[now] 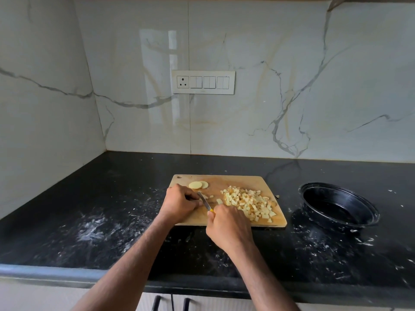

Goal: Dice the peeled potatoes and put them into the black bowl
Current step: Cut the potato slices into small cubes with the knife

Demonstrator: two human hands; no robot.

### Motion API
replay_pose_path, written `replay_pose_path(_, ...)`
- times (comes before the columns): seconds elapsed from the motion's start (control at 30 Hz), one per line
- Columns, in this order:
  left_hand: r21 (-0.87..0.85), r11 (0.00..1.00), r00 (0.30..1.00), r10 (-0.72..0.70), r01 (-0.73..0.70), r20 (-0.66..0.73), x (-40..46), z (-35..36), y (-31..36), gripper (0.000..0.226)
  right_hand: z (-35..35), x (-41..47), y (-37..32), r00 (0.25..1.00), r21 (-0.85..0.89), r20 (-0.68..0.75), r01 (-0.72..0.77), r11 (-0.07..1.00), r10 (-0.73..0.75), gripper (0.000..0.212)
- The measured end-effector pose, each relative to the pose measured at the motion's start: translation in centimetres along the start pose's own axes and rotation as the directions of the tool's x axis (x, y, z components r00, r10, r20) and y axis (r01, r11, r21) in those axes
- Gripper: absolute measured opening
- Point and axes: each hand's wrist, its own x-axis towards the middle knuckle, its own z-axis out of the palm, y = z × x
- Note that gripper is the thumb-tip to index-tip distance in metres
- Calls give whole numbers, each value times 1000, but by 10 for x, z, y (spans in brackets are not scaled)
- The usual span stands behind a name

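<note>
Head view: right hand (226, 225) grips a knife (204, 202), left hand (179, 202) pinches potato under its blade, diced pile (249, 204) just right, black bowl (339, 206) farther right holding no potato.

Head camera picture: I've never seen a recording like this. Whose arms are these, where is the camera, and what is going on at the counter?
No machine here: a person wears a camera on the head, so you look down along their own arms. On the black counter lies a wooden cutting board. The right hand grips a knife with a yellow handle. The left hand steadies a small bit of potato under the blade; the fingers mostly hide it. A pile of diced potato sits on the board's right side, and two round slices wait at its far left. The black bowl stands to the right, with no dice visible inside.
</note>
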Motion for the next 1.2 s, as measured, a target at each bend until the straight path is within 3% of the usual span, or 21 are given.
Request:
replay_pose_path(0.63, 91, 996, 1000, 14, -12, -14, -1, 3, 3, 14, -9, -34, 17, 999, -20, -17, 51, 999, -51, 28)
replay_pose_path(0.83, 36, 999, 999, 18, -17, -44, 1, 3, -2, 9, -13, -40, 25, 994, 7, -103, -36, 999, 36, 28)
replay_pose_path(1.2, -123, 991, 981, -69, 47, -182, 4, 1, -10, 19, 5, -26, -10, 991, -106, -132, 23, 994, -37, 29)
